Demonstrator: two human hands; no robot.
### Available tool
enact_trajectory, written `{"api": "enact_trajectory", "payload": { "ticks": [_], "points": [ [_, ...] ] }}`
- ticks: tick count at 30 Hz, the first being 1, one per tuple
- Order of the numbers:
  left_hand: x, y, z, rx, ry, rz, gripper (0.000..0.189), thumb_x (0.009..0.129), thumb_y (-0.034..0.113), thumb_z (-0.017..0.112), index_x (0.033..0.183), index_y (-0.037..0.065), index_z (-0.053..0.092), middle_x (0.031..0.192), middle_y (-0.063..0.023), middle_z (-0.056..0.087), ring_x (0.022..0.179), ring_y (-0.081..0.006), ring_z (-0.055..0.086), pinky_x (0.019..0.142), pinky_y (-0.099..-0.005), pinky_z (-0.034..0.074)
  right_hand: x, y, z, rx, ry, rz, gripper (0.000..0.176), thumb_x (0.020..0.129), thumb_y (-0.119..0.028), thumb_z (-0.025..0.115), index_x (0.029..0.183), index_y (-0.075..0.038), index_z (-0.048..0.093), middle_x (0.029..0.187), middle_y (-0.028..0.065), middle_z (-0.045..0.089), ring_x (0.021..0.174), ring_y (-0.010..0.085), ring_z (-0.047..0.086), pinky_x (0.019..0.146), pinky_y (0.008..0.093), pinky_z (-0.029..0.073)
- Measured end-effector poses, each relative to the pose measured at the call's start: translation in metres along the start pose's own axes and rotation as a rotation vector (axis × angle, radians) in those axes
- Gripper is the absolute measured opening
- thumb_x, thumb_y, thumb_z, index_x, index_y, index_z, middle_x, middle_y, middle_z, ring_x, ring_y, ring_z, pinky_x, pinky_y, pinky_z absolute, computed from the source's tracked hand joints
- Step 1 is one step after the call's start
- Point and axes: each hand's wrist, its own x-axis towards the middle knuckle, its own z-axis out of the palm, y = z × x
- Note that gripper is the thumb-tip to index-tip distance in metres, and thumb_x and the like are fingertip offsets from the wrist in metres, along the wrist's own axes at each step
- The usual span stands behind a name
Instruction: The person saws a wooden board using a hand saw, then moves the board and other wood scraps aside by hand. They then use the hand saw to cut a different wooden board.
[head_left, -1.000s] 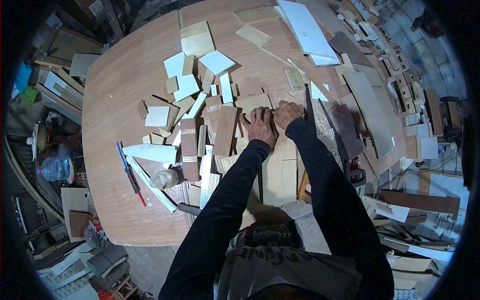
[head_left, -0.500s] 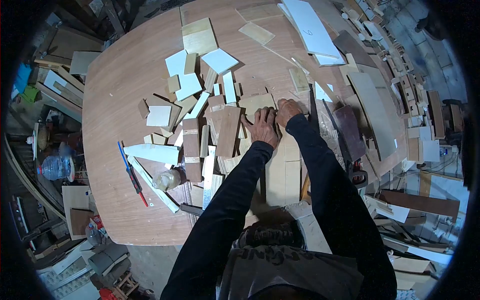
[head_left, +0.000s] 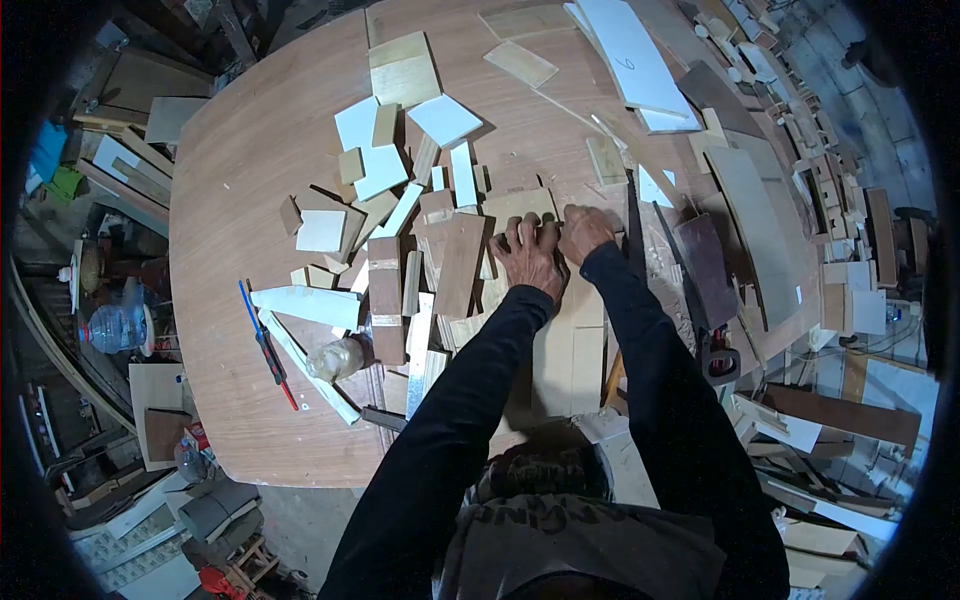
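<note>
My left hand point(head_left: 528, 258) lies palm down with its fingers apart on pale wooden pieces point(head_left: 518, 206) near the middle of the table. Beside it, on the right, my right hand point(head_left: 586, 234) is closed with its fingertips at the edge of the same pieces; what it pinches, if anything, is too small to name. Long light boards point(head_left: 566, 360) run from under my hands toward my body. Just left of my left hand stands a brown wooden block point(head_left: 461, 266), with another taped brown block point(head_left: 385, 300) further left.
White and wooden offcuts point(head_left: 376, 170) are spread left of centre on the table point(head_left: 240, 200). A glass jar point(head_left: 336, 358) and a blue-red tool point(head_left: 268, 345) lie at the left. On the right are a handsaw point(head_left: 716, 358), a dark plate point(head_left: 705, 268) and long boards point(head_left: 760, 235).
The view has shifted slightly. Both hands remain at nearly the same place on the wooden pieces, with only a small change in finger posture.
</note>
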Motion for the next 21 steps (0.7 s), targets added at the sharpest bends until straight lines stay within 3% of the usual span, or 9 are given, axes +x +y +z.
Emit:
{"api": "enact_trajectory", "payload": {
  "ticks": [6,9,11,12,13,14,16,20,21],
  "points": [
    [-0.003,-0.002,0.008,0.010,0.034,-0.007,0.049,0.071,0.020,0.066,0.120,0.019,0.062,0.127,-0.0134,0.045,0.126,-0.0341,0.034,0.100,-0.0568,0.021,0.021,0.000,-0.001,-0.064,-0.087,0.033,0.019,0.075,-0.017,0.063,0.082,0.001,0.066,0.084,0.0245,0.067,0.085,0.0414,0.065,0.077,0.0453,0.053],
    [0.000,-0.002,0.006,0.001,0.077,0.015,0.045,0.072,0.020,0.067,0.118,0.018,0.063,0.125,-0.0113,0.047,0.125,-0.0329,0.035,0.100,-0.0559,0.021,0.027,-0.004,-0.021,-0.213,-0.245,-0.001,0.033,0.082,-0.029,0.066,0.099,-0.001,0.066,0.099,0.0253,0.066,0.095,0.0372,0.066,0.085,0.0429,0.053],
    [-0.002,-0.003,0.007,0.009,0.093,0.022,0.043,0.074,0.020,0.066,0.116,0.018,0.064,0.125,-0.0107,0.047,0.123,-0.0317,0.037,0.099,-0.0546,0.022,0.024,0.001,-0.033,-0.413,-0.470,-0.207,0.035,0.085,-0.031,0.059,0.102,-0.001,0.066,0.103,0.0221,0.067,0.099,0.0330,0.065,0.087,0.0415,0.052],
    [0.000,-0.002,0.003,0.003,0.099,0.029,0.043,0.074,0.020,0.066,0.116,0.018,0.064,0.125,-0.0107,0.047,0.123,-0.0317,0.037,0.099,-0.0546,0.022,0.000,0.011,-0.043,-0.249,-0.249,-0.264,0.035,0.087,-0.032,0.053,0.105,-0.005,0.066,0.103,0.0174,0.068,0.101,0.0303,0.064,0.087,0.0414,0.051],
    [-0.002,0.001,-0.003,-0.013,0.088,0.023,0.042,0.074,0.021,0.066,0.117,0.017,0.064,0.123,-0.0106,0.048,0.121,-0.0309,0.039,0.099,-0.0533,0.023,-0.031,0.005,-0.049,0.053,0.070,0.155,0.030,0.089,-0.028,0.051,0.105,-0.009,0.066,0.103,0.0158,0.067,0.101,0.0311,0.064,0.086,0.0426,0.051],
    [-0.004,0.003,-0.007,-0.030,0.077,0.018,0.042,0.075,0.021,0.065,0.117,0.017,0.063,0.122,-0.0106,0.050,0.119,-0.0301,0.041,0.098,-0.0520,0.024,-0.060,0.018,-0.056,0.106,0.164,-0.011,0.028,0.091,-0.030,0.050,0.105,-0.011,0.066,0.099,0.0189,0.068,0.093,0.0342,0.065,0.081,0.0442,0.052],
    [-0.008,-0.001,-0.003,-0.064,0.085,0.025,0.044,0.074,0.020,0.065,0.118,0.017,0.063,0.121,-0.0103,0.051,0.117,-0.0295,0.043,0.098,-0.0505,0.025,-0.122,0.022,-0.061,0.271,0.282,0.219,0.031,0.091,-0.035,0.052,0.104,-0.010,0.065,0.082,0.0241,0.066,0.077,0.0422,0.065,0.074,0.0481,0.052],
    [-0.014,-0.008,-0.013,-0.175,0.181,0.022,0.052,0.067,0.006,0.065,0.118,0.011,0.061,0.113,-0.0118,0.053,0.109,-0.0308,0.048,0.092,-0.0467,0.034,-0.250,0.021,-0.049,0.426,0.340,0.265,0.020,0.086,-0.012,0.057,0.103,-0.006,0.065,0.088,0.0218,0.067,0.084,0.0422,0.064,0.079,0.0486,0.050],
    [-0.021,-0.005,-0.026,-0.231,0.149,-0.009,0.051,0.067,0.003,0.065,0.118,0.010,0.061,0.111,-0.0127,0.053,0.108,-0.0316,0.048,0.090,-0.0460,0.037,-0.278,0.030,-0.034,0.299,0.282,0.297,0.030,0.083,-0.009,0.058,0.112,-0.002,0.062,0.095,0.0200,0.065,0.088,0.0378,0.064,0.078,0.0449,0.050]
  ]
}}
